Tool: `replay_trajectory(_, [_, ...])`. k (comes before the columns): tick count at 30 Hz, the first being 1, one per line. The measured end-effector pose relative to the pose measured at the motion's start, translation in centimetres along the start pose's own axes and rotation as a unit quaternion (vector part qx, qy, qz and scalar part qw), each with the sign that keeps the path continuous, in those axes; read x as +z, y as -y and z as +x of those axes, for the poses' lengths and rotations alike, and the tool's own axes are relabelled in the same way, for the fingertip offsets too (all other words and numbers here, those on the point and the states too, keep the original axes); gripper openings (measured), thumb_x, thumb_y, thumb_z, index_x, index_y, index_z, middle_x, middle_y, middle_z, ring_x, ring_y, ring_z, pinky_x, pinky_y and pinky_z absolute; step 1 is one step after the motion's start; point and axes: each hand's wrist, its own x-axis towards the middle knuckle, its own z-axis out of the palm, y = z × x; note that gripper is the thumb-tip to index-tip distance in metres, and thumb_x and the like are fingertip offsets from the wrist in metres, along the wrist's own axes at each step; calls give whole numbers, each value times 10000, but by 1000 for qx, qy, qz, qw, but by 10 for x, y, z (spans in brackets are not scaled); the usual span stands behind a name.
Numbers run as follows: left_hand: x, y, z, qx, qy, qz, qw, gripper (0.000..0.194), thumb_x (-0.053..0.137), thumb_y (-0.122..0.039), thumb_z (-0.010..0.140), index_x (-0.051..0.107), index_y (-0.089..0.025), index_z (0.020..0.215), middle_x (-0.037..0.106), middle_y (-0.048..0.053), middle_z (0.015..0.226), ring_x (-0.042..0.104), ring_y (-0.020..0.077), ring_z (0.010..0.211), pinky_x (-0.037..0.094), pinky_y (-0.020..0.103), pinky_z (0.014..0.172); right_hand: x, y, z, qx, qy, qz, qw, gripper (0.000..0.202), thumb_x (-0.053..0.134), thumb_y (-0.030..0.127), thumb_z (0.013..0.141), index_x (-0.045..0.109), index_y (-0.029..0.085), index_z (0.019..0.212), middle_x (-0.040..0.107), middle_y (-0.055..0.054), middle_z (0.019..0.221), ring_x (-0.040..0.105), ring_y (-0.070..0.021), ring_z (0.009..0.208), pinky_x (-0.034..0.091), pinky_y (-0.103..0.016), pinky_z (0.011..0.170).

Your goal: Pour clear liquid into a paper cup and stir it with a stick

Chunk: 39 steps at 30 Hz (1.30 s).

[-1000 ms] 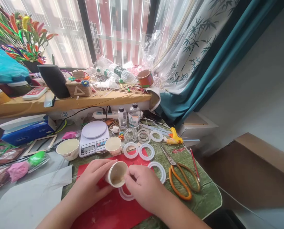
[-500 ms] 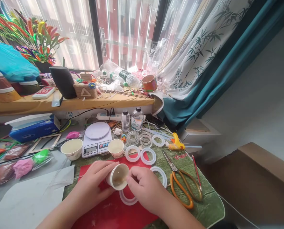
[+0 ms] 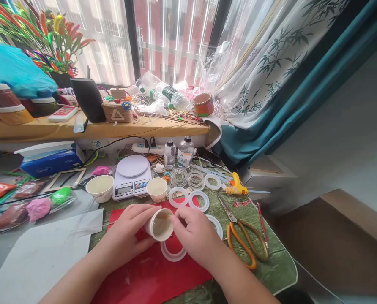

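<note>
My left hand (image 3: pixel 134 228) is wrapped round a small white paper cup (image 3: pixel 148 228), tilted so its mouth faces me. Clear liquid (image 3: pixel 161 231) shows inside it. At the cup's right rim, my right hand (image 3: pixel 193 232) is closed in a pinch on what looks like a thin light-brown stick (image 3: pixel 167 217) reaching into the cup; most of it is hidden by the fingers. Below the cup, a translucent ring mould (image 3: pixel 173 256) lies on a red sheet (image 3: pixel 137 278). Another ring mould (image 3: pixel 218 226) is partly covered by my right hand.
Beyond the hands stand two paper cups (image 3: pixel 157 190), a kitchen scale (image 3: pixel 133 169), two clear bottles (image 3: pixel 185 153) and more ring moulds (image 3: pixel 198 201). Scissors (image 3: pixel 236 221), a pencil (image 3: pixel 262 226) and a yellow glue gun (image 3: pixel 237 184) lie at the right. Several clay packets (image 3: pixel 38 209) are left.
The whole view has shifted slightly, so the table appears a little higher and further right. My hands still hold the cup and the stick, with the right fingers slightly further from the cup's mouth.
</note>
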Motion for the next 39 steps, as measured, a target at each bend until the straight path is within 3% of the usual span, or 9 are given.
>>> replay_trajectory(2, [0,1,0,1,-5,-4,1000,533,756,-354,964,623,-368,1479,759,81,1371,734,297,1199,607,405,1017,-1,3,2,10,22,-7,1000,312,594,218,950,429,230,685,473,55,638,424,-132,605,249,-278,558])
replay_trajectory(5, [-1,-1,0,0,-4,-9,1000,531,761,-341,960,626,-371,1473,759,74,1373,732,293,1196,601,398,1019,-1,5,2,5,-6,-34,999,331,586,205,953,399,231,681,460,52,637,409,-133,611,229,-288,561])
replay_trajectory(8, [-3,-4,1,-3,3,-16,1000,525,771,-332,957,627,-370,1460,758,70,1367,727,289,1190,592,396,1021,0,3,1,-6,18,-17,1000,323,581,223,961,411,228,687,467,53,647,420,-131,617,241,-284,566])
replay_trajectory(39, [-4,-3,1,-14,27,9,999,542,739,-307,962,602,-376,1482,724,53,1404,694,289,1250,599,390,1028,0,1,1,61,4,1,998,296,603,229,946,461,226,687,487,56,630,430,-133,613,261,-283,559])
